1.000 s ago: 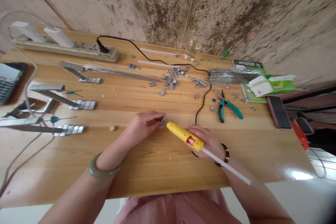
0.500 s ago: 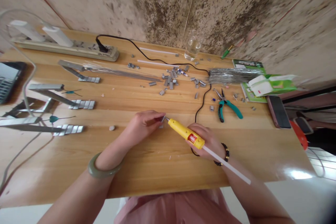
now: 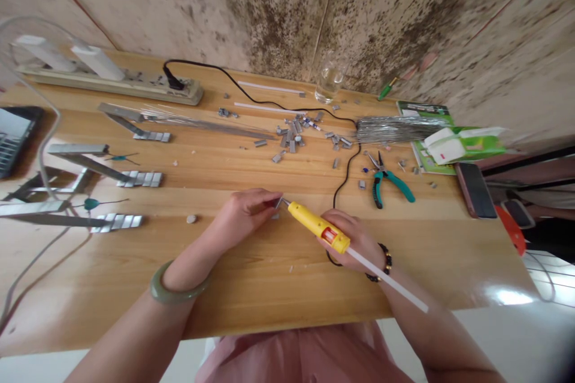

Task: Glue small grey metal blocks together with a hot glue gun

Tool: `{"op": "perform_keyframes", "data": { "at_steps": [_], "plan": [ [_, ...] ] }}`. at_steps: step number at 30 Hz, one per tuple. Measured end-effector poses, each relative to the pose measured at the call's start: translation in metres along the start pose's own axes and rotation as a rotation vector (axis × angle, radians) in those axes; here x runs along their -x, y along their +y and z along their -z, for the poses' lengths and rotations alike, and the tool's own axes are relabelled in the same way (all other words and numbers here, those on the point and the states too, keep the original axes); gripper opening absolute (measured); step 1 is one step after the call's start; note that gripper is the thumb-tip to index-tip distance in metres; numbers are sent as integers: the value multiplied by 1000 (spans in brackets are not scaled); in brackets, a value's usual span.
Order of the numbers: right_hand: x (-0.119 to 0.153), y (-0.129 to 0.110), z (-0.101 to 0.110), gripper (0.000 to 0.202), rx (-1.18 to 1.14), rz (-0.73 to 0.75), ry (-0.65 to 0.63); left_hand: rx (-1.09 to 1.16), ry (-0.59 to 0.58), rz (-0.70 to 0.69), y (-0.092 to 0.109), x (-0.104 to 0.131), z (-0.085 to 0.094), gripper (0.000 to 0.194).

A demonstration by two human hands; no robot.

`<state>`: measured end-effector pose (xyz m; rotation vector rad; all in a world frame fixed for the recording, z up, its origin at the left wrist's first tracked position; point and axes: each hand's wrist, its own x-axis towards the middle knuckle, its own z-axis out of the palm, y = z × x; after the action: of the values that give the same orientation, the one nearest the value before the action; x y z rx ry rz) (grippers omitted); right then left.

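Note:
My right hand point(image 3: 353, 236) is wrapped round a yellow hot glue gun point(image 3: 314, 224), with a long white glue stick point(image 3: 389, 281) sticking out of its rear. The gun's metal nozzle points left and meets, or nearly meets, a small grey metal piece point(image 3: 278, 203). Thumb and fingertips of my left hand point(image 3: 247, 212) pinch that piece, so most of it is hidden. Just under the fingertips another small grey bit lies on the wooden table point(image 3: 251, 293). A round grey disc point(image 3: 191, 219) rests to the left of my left hand.
Loose grey metal pieces point(image 3: 291, 137) lie scattered beyond my hands. Teal-handled pliers point(image 3: 386, 182), a wire bundle point(image 3: 399, 130) and a phone point(image 3: 476, 190) are on the right. Bent metal stands point(image 3: 81, 149) and a power strip point(image 3: 144, 85) occupy the left. A water glass point(image 3: 330, 85) stands near the wall.

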<state>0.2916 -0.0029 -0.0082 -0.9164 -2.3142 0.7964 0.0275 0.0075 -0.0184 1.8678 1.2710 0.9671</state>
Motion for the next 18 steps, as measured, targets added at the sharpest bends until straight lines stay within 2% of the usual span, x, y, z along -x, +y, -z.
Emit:
{"op": "perform_keyframes", "data": {
  "at_steps": [6,14,18],
  "plan": [
    [-1,-2,0,18,1,11,-23,2,-10,-2,0,0,0,21],
    [-1,1,0,15,30,4,26,34,-21,5,-1,0,-1,23],
    [-2,1,-2,15,59,10,119,20,9,51,-2,-1,0,24]
  ]
}}
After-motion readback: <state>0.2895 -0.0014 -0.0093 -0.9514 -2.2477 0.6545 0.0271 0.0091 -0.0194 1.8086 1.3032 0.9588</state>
